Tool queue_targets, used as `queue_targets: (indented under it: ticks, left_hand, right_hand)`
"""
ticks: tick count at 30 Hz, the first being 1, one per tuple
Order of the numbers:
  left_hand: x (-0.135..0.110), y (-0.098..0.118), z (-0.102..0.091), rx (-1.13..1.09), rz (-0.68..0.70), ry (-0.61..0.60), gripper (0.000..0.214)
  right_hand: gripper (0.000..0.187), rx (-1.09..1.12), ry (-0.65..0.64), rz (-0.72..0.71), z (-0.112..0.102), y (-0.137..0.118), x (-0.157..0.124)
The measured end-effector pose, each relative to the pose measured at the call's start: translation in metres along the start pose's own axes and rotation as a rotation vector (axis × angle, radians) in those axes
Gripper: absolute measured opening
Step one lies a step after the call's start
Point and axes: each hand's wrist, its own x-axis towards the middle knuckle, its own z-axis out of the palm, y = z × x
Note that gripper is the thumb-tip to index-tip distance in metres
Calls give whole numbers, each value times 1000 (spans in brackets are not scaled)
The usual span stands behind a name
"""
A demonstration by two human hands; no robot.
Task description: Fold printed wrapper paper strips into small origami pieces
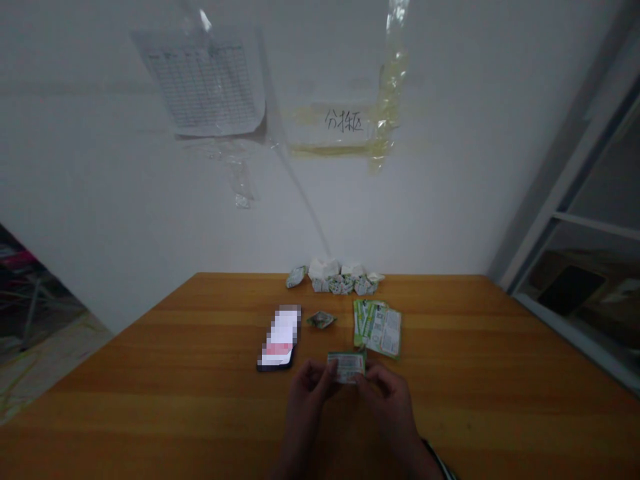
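Between my two hands is a small green-and-white printed packet (347, 368), held above the near part of the wooden table. My left hand (311, 390) pinches its left end, thumb on the face towards me. At the right end, my right hand (387, 395) grips it between thumb and fingers. Just beyond lies a small crumpled packet (321, 320). Several flat packets (383, 329) of similar green and white print overlap in a loose pile past my right hand.
A phone (280, 338) with a lit, blurred screen lies left of the packets. Crumpled or folded packets (341, 283) line the back of the wooden table (175, 360) by the wall. Taped to the wall are a printed sheet (210, 87) and a handwritten label (344, 121).
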Motion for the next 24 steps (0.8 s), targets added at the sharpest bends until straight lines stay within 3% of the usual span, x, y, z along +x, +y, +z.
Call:
queue_targets:
  ticks: [9, 18, 24]
  left_hand:
    - [-3, 5, 3, -39, 13, 20, 38]
    - [0, 1, -3, -40, -23, 67, 50]
    - [1, -5, -5, -11, 1, 75, 42]
  right_hand:
    - [29, -31, 12, 12, 3, 1, -2]
    - [33, 120, 91, 211, 13, 5, -8]
    - [36, 158, -26, 276, 10, -1, -4]
